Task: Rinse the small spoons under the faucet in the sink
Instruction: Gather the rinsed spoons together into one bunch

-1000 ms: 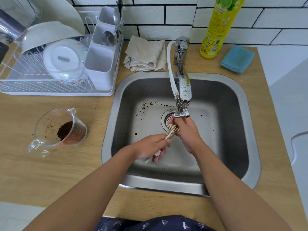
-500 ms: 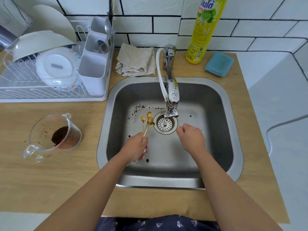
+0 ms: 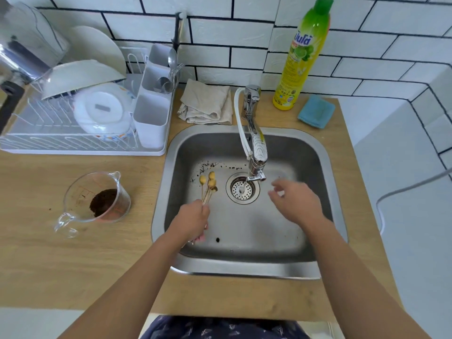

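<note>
Several small gold spoons [image 3: 208, 184] fan upward out of my left hand [image 3: 192, 220], which grips their handles at the left side of the steel sink [image 3: 325, 182]. Their bowls sit left of the drain [image 3: 242, 190], away from the chrome faucet spout [image 3: 256, 165]. My right hand [image 3: 294, 200] hovers over the sink to the right of the spout, fingers loosely spread and holding nothing. I cannot make out a water stream.
Dark specks lie on the sink floor. A glass measuring cup [image 3: 97, 204] with dark grounds stands on the wooden counter at left. Behind it is a dish rack [image 3: 80, 123] with bowls. A folded cloth [image 3: 206, 105], soap bottle [image 3: 302, 57] and blue sponge [image 3: 316, 115] sit behind the sink.
My left hand carried the spoons from under the spout to the left of the drain. My right hand let go of them and moved right, opening its fingers.
</note>
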`<state>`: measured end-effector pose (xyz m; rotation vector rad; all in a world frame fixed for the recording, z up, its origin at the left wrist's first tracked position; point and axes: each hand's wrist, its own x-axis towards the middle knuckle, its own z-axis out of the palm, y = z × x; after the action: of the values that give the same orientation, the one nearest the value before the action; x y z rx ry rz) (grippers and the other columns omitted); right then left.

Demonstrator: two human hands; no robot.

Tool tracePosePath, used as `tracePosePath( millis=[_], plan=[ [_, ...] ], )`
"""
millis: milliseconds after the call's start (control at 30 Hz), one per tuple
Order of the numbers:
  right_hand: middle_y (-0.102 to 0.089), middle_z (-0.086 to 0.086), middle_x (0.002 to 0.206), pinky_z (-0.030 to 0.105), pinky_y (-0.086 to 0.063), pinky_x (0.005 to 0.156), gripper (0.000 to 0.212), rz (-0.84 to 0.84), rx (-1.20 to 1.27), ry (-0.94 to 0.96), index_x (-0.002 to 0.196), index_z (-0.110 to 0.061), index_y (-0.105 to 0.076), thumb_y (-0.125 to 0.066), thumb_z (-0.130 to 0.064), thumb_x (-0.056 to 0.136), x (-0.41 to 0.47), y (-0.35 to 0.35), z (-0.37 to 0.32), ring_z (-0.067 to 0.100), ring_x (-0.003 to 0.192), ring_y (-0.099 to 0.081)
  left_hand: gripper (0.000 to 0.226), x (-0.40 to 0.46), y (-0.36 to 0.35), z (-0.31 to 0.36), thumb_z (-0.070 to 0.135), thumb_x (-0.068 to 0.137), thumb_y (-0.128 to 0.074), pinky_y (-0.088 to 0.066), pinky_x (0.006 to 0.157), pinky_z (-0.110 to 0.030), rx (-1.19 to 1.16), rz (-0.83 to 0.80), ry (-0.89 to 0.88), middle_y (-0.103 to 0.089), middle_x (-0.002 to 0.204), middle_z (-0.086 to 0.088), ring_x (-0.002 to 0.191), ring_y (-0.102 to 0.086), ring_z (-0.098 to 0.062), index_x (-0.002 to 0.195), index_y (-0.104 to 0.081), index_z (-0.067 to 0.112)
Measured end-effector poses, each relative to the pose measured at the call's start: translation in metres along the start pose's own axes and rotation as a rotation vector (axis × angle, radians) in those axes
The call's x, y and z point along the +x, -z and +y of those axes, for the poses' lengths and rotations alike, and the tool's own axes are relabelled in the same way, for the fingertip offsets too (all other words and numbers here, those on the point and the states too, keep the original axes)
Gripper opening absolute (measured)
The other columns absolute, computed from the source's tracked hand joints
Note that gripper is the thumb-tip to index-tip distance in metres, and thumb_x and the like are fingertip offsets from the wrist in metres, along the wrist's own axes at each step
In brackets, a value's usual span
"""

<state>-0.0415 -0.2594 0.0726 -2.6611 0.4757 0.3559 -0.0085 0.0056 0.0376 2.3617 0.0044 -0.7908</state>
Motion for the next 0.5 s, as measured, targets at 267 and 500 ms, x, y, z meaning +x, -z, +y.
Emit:
tracePosePath(
  millis=[267,500],
  plan=[
    [-0.066,0.013,0.133,0.046,-0.05,0.099,0.057,0.175,0.089,0.204,0.159,-0.029,-0.037,-0.045,-0.014,0.105,0.069,0.087,-0.07,0.037,0.119,-0.06,0.031,-0.012,0.012,-0.004,0.031,0.106,-0.035,-0.049,0.042,-0.026,-0.122,0.016,0.012,-0.067,0.072,-0.01,0.039,-0.059,-0.014,0.089,-0.052,0.011],
    [-0.061,0.015,0.135,0.049,-0.048,0.104,0.09,0.019,-0.127,0.253,0.167,-0.027,-0.008,-0.047,0.008,0.094,0.102,0.103,-0.099,0.035,0.119,-0.059,0.029,-0.02,0.017,-0.001,0.033,0.107,-0.036,-0.046,0.043,-0.022,-0.132,0.016,-0.01,-0.068,0.078,-0.012,0.042,-0.058,-0.011,0.088,-0.05,0.017]
  ],
)
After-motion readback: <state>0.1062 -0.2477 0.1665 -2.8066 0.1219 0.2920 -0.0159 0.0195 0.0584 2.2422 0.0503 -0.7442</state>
